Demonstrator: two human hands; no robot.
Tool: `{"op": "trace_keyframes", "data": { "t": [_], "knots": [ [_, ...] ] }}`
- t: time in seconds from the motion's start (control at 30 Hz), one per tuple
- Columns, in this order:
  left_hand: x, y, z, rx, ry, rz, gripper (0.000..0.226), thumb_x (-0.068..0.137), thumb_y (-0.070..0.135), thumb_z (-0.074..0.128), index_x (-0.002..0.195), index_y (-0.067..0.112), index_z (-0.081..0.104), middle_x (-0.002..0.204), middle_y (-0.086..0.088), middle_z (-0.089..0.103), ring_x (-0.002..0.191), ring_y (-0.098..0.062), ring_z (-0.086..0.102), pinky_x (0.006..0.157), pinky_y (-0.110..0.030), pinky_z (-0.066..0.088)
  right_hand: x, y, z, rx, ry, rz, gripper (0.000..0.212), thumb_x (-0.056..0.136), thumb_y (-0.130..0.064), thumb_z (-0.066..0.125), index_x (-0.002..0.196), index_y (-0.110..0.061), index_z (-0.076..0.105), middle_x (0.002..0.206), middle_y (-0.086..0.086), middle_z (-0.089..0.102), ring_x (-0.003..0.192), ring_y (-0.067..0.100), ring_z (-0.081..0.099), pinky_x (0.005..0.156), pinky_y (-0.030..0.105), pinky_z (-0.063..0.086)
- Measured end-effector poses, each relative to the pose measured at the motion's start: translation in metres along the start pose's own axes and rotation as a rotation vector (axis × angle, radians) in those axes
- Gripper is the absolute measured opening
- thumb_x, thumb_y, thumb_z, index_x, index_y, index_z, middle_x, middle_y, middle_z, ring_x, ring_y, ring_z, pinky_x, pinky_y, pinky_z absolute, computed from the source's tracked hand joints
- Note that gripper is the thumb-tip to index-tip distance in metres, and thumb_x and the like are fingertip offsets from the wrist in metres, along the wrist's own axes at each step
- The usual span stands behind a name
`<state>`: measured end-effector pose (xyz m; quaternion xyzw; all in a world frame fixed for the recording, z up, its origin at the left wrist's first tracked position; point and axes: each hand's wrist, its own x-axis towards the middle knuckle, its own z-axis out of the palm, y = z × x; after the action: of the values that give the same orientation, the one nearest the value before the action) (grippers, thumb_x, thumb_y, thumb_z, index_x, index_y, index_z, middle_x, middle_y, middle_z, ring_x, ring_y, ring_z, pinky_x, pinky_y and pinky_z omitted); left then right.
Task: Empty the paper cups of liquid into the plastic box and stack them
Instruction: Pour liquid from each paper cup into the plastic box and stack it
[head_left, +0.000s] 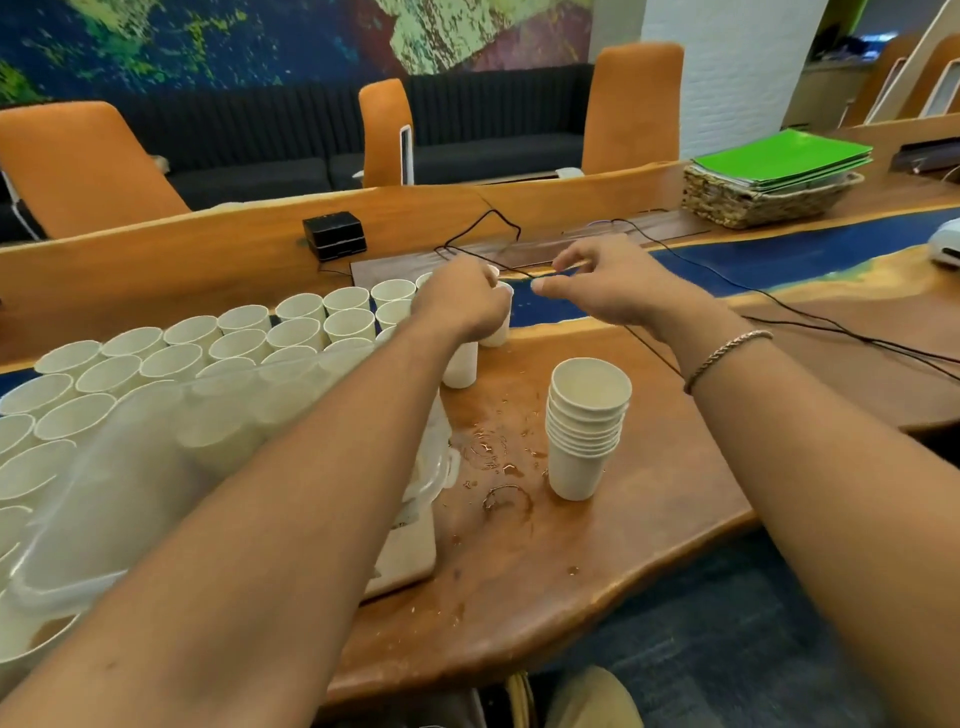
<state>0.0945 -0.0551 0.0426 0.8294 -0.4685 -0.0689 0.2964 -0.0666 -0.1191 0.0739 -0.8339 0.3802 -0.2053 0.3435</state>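
Centre of frame: my left hand (460, 304) is curled over the top of a cup (497, 332) at the right end of the cup rows (208, 353), with a second cup (461, 364) just below my wrist. The fingers are closed round the rim area, though my knuckles hide exactly how they grip. My right hand (592, 283) hovers just beside it, thumb and forefinger nearly pinched and holding nothing that I can make out. A black cable (727, 280) runs under both hands.

Lower left: the clear box (156, 467) lies under my left forearm, its contents hidden. Right of centre: the stack (586, 426) of emptied cups stands upright among spilled drops (493, 447) on the table (571, 571).

To do this step well, I judge I should lift the cup straight up and level. I should carry it low over the box rim before tipping, keep clear of the cable, and then seat it squarely on the stack.
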Motion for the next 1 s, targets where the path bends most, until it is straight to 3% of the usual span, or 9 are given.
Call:
{"op": "trace_keyframes", "data": {
  "t": [0.13, 0.23, 0.4, 0.47, 0.6, 0.73, 0.83, 0.93, 1.0],
  "knots": [
    [0.049, -0.020, 0.010, 0.198, 0.026, -0.111, 0.027, 0.090, 0.034, 0.066, 0.114, 0.024, 0.070, 0.105, 0.000, 0.071, 0.094, -0.022, 0.064, 0.077, -0.037, 0.057, 0.061, -0.007, 0.013, -0.065, -0.053, 0.038, 0.029, 0.092, -0.036, 0.071, 0.108, -0.012, 0.070, 0.094, 0.002, 0.064, 0.077, 0.012, 0.055, 0.062, 0.026, 0.045],
    [0.084, -0.027, 0.016, 0.224, 0.020, -0.145, 0.027, 0.087, 0.030, 0.067, 0.113, 0.024, 0.072, 0.105, -0.001, 0.071, 0.093, -0.023, 0.065, 0.078, -0.037, 0.058, 0.113, 0.002, 0.025, -0.127, -0.096, 0.124, 0.026, 0.094, -0.032, 0.066, 0.101, -0.007, 0.070, 0.090, 0.007, 0.067, 0.076, 0.020, 0.060, 0.058, 0.030, 0.048],
    [0.127, -0.034, 0.033, 0.299, 0.055, -0.140, 0.021, 0.089, 0.019, 0.065, 0.108, 0.017, 0.074, 0.105, -0.006, 0.071, 0.097, -0.026, 0.065, 0.073, -0.033, 0.054, 0.164, 0.019, 0.047, -0.390, -0.150, 0.208, 0.036, 0.101, -0.023, 0.052, 0.067, -0.011, 0.046, 0.068, 0.008, 0.054, 0.052, 0.019, 0.051, 0.044, 0.024, 0.037],
    [0.139, -0.037, 0.040, 0.335, 0.052, -0.132, 0.019, 0.090, 0.016, 0.063, 0.107, 0.013, 0.072, 0.104, -0.009, 0.070, 0.095, -0.027, 0.065, 0.072, -0.034, 0.054, 0.176, 0.025, 0.055, -0.400, -0.125, 0.222, 0.031, 0.099, -0.021, 0.054, 0.071, -0.009, 0.049, 0.071, 0.009, 0.056, 0.057, 0.021, 0.053, 0.049, 0.029, 0.044],
    [0.154, -0.037, 0.051, 0.425, 0.019, -0.103, 0.018, 0.092, 0.013, 0.063, 0.110, 0.010, 0.065, 0.111, -0.011, 0.067, 0.104, -0.029, 0.064, 0.079, -0.036, 0.053, 0.195, 0.034, 0.071, -0.298, -0.149, 0.296, 0.023, 0.098, -0.018, 0.050, 0.089, -0.001, 0.063, 0.084, 0.015, 0.071, 0.079, 0.027, 0.071, 0.078, 0.040, 0.062],
    [0.161, -0.032, 0.052, 0.448, -0.027, -0.058, 0.021, 0.091, 0.011, 0.063, 0.112, 0.009, 0.064, 0.113, -0.011, 0.066, 0.106, -0.029, 0.063, 0.071, -0.033, 0.046, 0.209, 0.036, 0.079, -0.187, -0.182, 0.427, 0.030, 0.103, -0.020, 0.046, 0.102, 0.003, 0.065, 0.090, 0.016, 0.075, 0.082, 0.024, 0.075, 0.074, 0.035, 0.062],
    [0.160, -0.030, 0.053, 0.429, -0.033, -0.052, 0.022, 0.090, 0.010, 0.063, 0.112, 0.009, 0.063, 0.115, -0.013, 0.066, 0.108, -0.029, 0.063, 0.072, -0.033, 0.046, 0.214, 0.040, 0.082, -0.146, -0.246, 0.480, 0.031, 0.105, -0.019, 0.045, 0.109, 0.004, 0.067, 0.100, 0.013, 0.075, 0.082, 0.019, 0.072, 0.083, 0.031, 0.060],
    [0.157, -0.030, 0.053, 0.371, -0.014, -0.074, 0.021, 0.090, 0.008, 0.064, 0.111, 0.009, 0.063, 0.115, -0.013, 0.066, 0.107, -0.029, 0.063, 0.071, -0.033, 0.045, 0.220, 0.040, 0.083, -0.014, -0.211, 0.470, 0.014, 0.097, -0.005, 0.051, 0.106, 0.000, 0.059, 0.095, 0.014, 0.067, 0.052, 0.015, 0.068, 0.054, 0.025, 0.059],
    [0.153, -0.031, 0.051, 0.348, 0.000, -0.084, 0.022, 0.090, 0.007, 0.064, 0.111, 0.009, 0.064, 0.115, -0.012, 0.066, 0.107, -0.029, 0.063, 0.071, -0.033, 0.045, 0.221, 0.039, 0.084, -0.060, -0.174, 0.503, 0.010, 0.096, -0.007, 0.054, 0.095, 0.000, 0.061, 0.075, 0.011, 0.070, 0.048, 0.013, 0.065, 0.055, 0.022, 0.057]
  ]
}}
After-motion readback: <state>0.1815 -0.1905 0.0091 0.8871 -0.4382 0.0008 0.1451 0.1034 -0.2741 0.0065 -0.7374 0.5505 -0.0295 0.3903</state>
